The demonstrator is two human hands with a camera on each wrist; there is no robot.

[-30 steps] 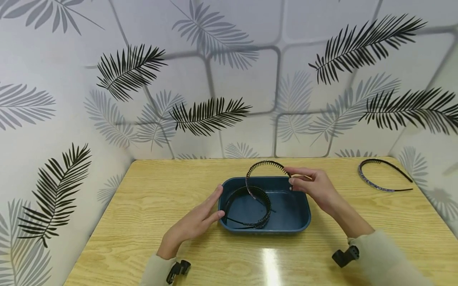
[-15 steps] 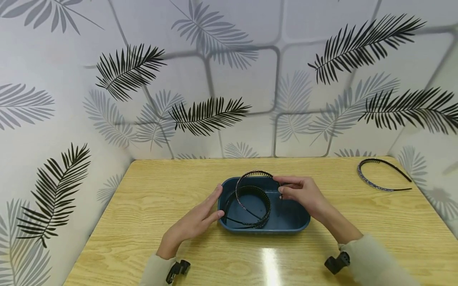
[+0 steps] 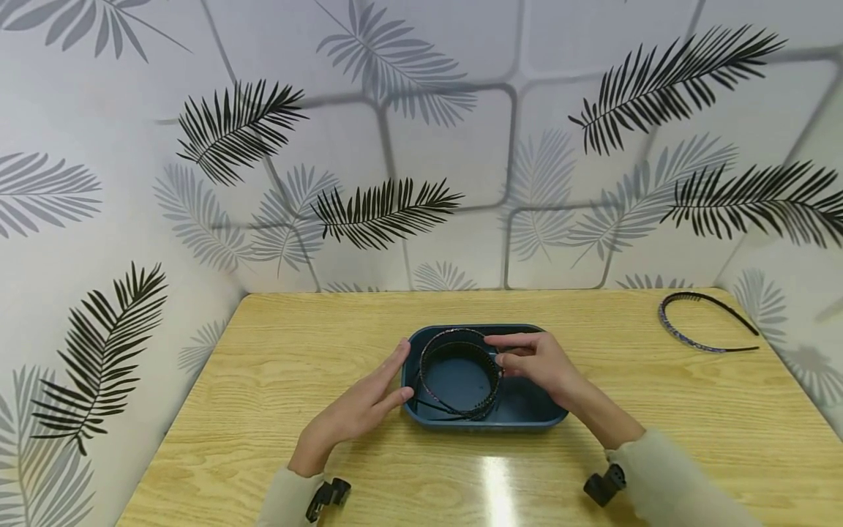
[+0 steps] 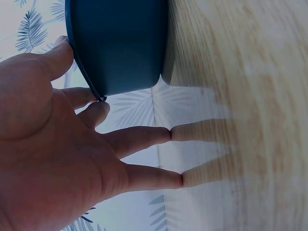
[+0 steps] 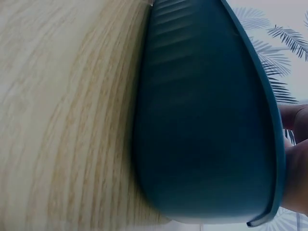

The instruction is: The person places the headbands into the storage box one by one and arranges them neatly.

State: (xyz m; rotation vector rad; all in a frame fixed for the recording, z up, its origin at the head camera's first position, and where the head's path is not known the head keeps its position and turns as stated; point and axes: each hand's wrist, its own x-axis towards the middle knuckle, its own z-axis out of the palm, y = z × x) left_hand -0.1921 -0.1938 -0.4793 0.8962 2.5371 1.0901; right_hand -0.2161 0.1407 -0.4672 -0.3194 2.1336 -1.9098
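Observation:
A dark blue oblong box (image 3: 533, 424) stands on the table. My right hand (image 3: 541, 366) pinches one end of a thin toothed headband (image 3: 423, 366) with a speckled band. This headband is inside the box's left part, over other black headbands (image 3: 489, 399); how many is hard to tell. At the box's left end, my left hand (image 3: 358, 411) touches the rim, fingers extended. In the left wrist view its thumb and nearer fingers meet the box (image 4: 115, 48), and two other fingertips rest on the table. The right wrist view shows the box's outer wall (image 5: 207, 120), hiding most of that hand.
Another headband (image 3: 685, 339), black with a bluish patterned stretch, lies at the table's far right. The wood-grain table (image 3: 296, 329) backs onto a wall (image 3: 435, 146) with printed leaves. A second wall rises along the left.
My right hand has moved left and down, lowering the headband from above the box into its left part, over the others. The left hand has stayed at the rim.

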